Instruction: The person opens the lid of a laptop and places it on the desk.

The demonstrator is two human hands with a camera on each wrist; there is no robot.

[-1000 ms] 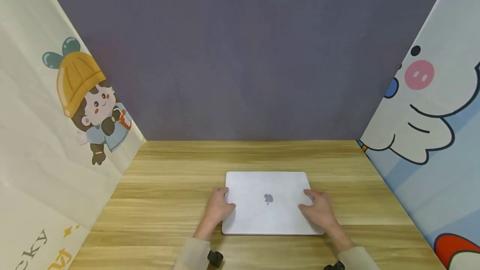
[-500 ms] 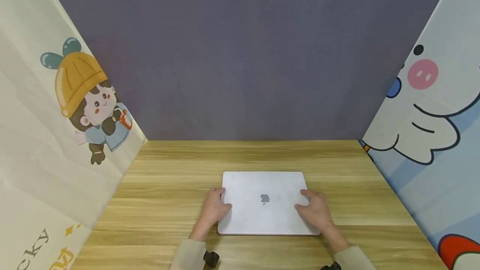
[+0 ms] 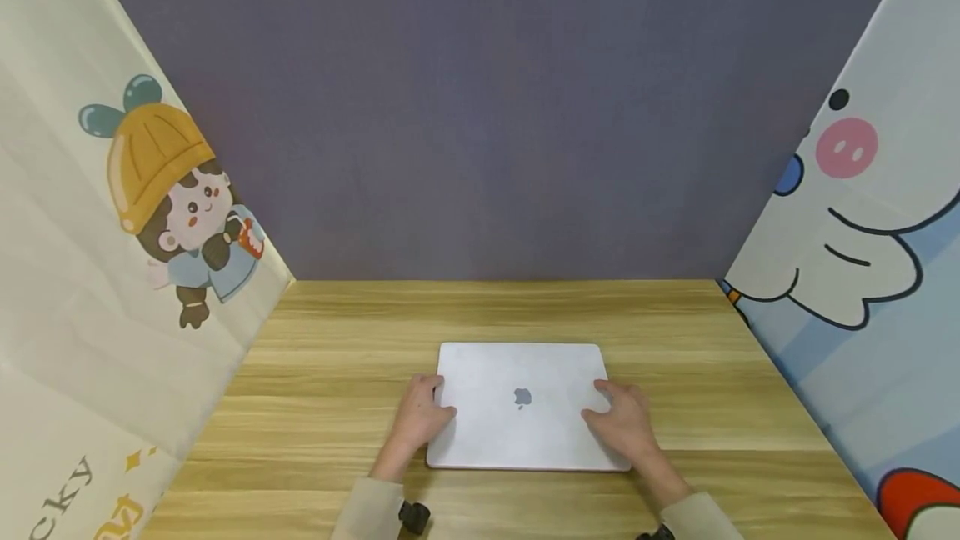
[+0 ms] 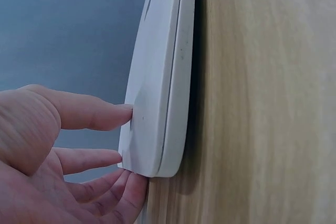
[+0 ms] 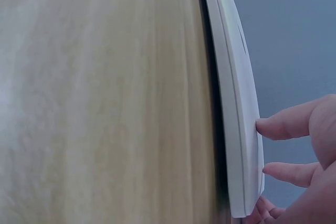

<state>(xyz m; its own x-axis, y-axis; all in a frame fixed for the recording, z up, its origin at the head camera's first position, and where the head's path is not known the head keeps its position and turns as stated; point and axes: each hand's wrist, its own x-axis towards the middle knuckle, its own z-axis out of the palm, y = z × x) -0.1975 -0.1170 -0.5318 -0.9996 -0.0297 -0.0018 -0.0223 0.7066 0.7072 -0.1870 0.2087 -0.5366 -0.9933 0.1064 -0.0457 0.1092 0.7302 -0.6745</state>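
Note:
A closed silver laptop with a dark apple logo lies flat, lid up, near the front middle of the wooden table. My left hand grips its left side, the thumb on the lid and the other fingers at the side edge. On the opposite side, my right hand holds the laptop the same way, its thumb on the lid. Both wrist views show a dark strip between the laptop and the wood; whether it is slightly raised I cannot tell. Some fingertips are hidden beneath the edge.
The wooden table ends at a dark grey panel behind. A cream panel with a cartoon figure borders it on the left, a blue and white cartoon panel on the right.
The laptop has slid a little to the left, both hands moving with it and keeping their hold. The lid has stayed closed.

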